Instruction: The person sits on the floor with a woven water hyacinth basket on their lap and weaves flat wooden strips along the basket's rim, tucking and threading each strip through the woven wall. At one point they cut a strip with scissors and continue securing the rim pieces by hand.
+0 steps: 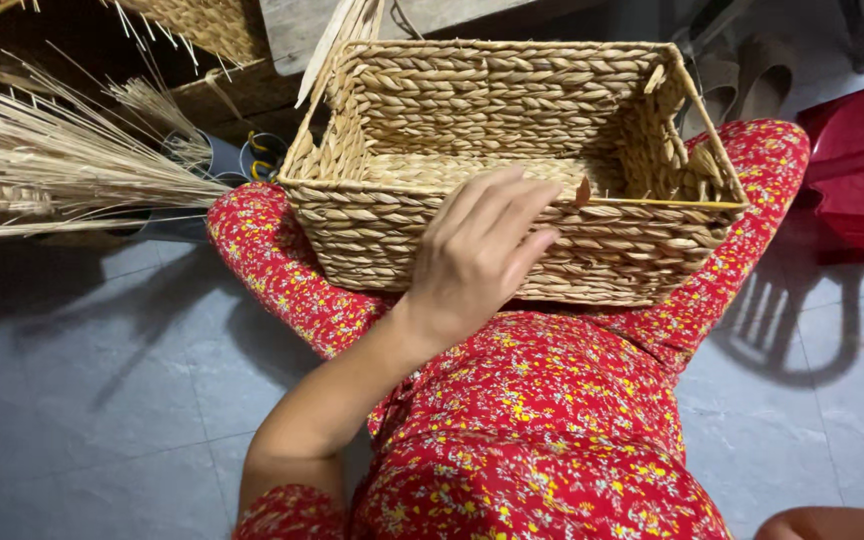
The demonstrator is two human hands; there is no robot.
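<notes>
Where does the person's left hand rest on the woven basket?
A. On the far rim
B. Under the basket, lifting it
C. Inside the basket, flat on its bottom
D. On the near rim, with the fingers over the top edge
D: the left hand lies against the near wall of the woven basket, and its fingers reach over the top edge of that rim.

The woven basket (512, 160) sat on the person's lap, the left hand (477, 255) on its near rim — a straw bundle (62, 165) lay left, on the floor (102, 400).
</notes>
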